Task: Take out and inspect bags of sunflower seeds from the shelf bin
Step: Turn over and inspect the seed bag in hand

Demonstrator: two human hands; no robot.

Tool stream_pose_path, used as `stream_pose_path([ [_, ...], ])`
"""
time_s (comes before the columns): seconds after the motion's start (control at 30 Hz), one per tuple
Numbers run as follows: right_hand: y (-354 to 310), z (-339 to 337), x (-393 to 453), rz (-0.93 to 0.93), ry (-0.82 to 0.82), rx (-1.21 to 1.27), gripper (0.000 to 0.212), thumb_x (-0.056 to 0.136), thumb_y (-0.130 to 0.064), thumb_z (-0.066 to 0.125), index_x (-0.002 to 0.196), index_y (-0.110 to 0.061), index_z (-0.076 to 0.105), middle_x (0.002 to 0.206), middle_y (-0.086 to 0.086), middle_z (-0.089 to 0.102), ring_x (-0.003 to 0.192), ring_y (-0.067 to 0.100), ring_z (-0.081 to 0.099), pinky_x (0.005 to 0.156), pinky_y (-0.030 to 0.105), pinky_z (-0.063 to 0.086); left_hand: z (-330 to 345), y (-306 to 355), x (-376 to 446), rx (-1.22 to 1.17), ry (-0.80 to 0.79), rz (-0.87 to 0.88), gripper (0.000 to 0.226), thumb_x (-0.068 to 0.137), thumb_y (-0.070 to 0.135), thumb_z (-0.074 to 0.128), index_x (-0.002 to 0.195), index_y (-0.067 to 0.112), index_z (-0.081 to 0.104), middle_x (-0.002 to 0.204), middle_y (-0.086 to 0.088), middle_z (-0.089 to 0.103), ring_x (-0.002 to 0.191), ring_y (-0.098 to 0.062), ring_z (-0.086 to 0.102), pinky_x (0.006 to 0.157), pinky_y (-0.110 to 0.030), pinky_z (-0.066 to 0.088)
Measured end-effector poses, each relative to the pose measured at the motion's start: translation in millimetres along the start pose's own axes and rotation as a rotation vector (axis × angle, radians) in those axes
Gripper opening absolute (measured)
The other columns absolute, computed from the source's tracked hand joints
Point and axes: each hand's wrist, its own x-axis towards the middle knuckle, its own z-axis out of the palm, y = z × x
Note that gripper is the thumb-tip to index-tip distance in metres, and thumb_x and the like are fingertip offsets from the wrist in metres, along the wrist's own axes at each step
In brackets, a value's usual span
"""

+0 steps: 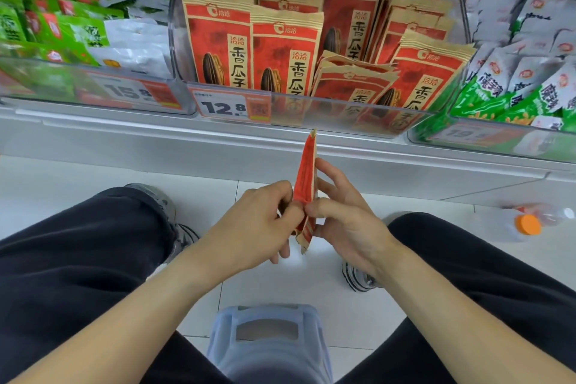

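Note:
A red and tan bag of sunflower seeds [306,178] stands edge-on to me, below the shelf front. My left hand [258,221] pinches its lower left side with curled fingers. My right hand [346,215] grips the other side, thumb on the near face and fingers spread behind. Above, a clear plastic shelf bin [343,103] holds several more red seed bags [218,47], standing in rows.
Green and white snack bags fill the left bin [62,72] and the right bin [514,121]. A price tag reading 12.8 [230,106] hangs on the bin front. A bottle with an orange cap [526,223] lies on the floor. A pale blue stool [268,343] sits between my knees.

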Motion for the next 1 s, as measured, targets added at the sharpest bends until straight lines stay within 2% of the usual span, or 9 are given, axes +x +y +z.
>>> stream_pose_path([
  [0.13,0,1,-2,0.022,-0.109,-0.029,0.098,0.063,0.002,0.074,0.147,-0.038,0.044,0.134,0.011,0.056,0.095,0.027,0.063,0.094,0.068,0.048,-1,-4,0,0.072,-0.045,0.052,0.021,0.108,0.034,0.039,0.090,0.028,0.047,0.071,-0.001,0.069,0.057,-0.013,0.069,0.061,-0.029,0.057],
  [0.23,0,-1,0,0.011,-0.122,0.007,0.094,0.063,0.006,0.073,0.145,-0.035,0.050,0.130,0.009,0.059,0.100,0.030,0.062,0.097,0.074,0.042,-1,-6,1,0.134,-0.020,0.088,0.021,0.107,0.036,0.038,0.088,0.032,0.044,0.072,0.006,0.064,0.058,-0.005,0.064,0.058,-0.020,0.050],
  [0.37,0,-4,2,-0.005,-0.139,0.035,0.086,0.072,0.014,0.063,0.144,-0.033,0.053,0.131,0.007,0.060,0.102,0.031,0.062,0.090,0.064,0.046,-4,-8,4,0.092,0.016,0.089,0.022,0.106,0.037,0.042,0.088,0.026,0.050,0.071,0.008,0.064,0.061,-0.007,0.065,0.061,-0.025,0.054],
  [0.5,4,-7,4,-0.048,-0.074,-0.107,0.093,0.068,0.005,0.080,0.146,-0.034,0.049,0.141,0.003,0.058,0.111,0.027,0.063,0.086,0.048,0.053,-6,-10,8,-0.052,0.070,-0.009,0.032,0.106,0.035,0.042,0.090,0.016,0.063,0.074,0.004,0.068,0.059,-0.017,0.068,0.054,-0.039,0.058],
  [0.63,7,-6,5,-0.032,0.009,-0.183,0.095,0.064,-0.006,0.091,0.143,-0.040,0.050,0.140,-0.005,0.059,0.124,0.027,0.061,0.091,0.051,0.058,-7,-14,11,0.020,0.034,-0.035,0.031,0.108,0.033,0.040,0.094,0.020,0.065,0.077,0.001,0.070,0.055,-0.016,0.068,0.048,-0.030,0.053],
  [0.77,2,-3,3,0.004,0.171,-0.136,0.072,0.076,-0.021,0.086,0.140,-0.031,0.053,0.132,-0.006,0.065,0.111,0.020,0.070,0.096,0.051,0.057,-6,-16,13,0.087,-0.013,-0.075,0.032,0.108,0.031,0.038,0.092,0.019,0.063,0.085,-0.002,0.072,0.055,-0.014,0.068,0.048,-0.026,0.050],
  [0.87,4,-8,7,0.098,0.332,-0.139,0.072,0.082,-0.018,0.083,0.145,-0.022,0.048,0.130,0.001,0.065,0.109,0.021,0.071,0.101,0.052,0.054,-7,-20,16,0.115,-0.068,-0.135,0.034,0.109,0.028,0.037,0.089,0.018,0.062,0.087,0.002,0.073,0.059,-0.016,0.071,0.053,-0.029,0.055],
  [0.93,5,-10,8,0.118,0.346,-0.149,0.071,0.080,-0.015,0.084,0.142,-0.019,0.051,0.124,0.006,0.069,0.107,0.024,0.072,0.100,0.049,0.055,-6,-21,19,-0.011,-0.075,-0.206,0.033,0.109,0.025,0.037,0.092,0.016,0.064,0.087,0.001,0.074,0.065,-0.021,0.073,0.061,-0.035,0.060],
  [1.0,4,-10,8,0.108,0.316,-0.181,0.062,0.079,-0.011,0.085,0.134,-0.018,0.058,0.116,0.008,0.073,0.102,0.025,0.074,0.093,0.043,0.059,-4,-17,22,-0.218,0.020,-0.258,0.032,0.109,0.029,0.039,0.098,0.013,0.065,0.087,-0.003,0.075,0.070,-0.023,0.075,0.069,-0.039,0.062],
])
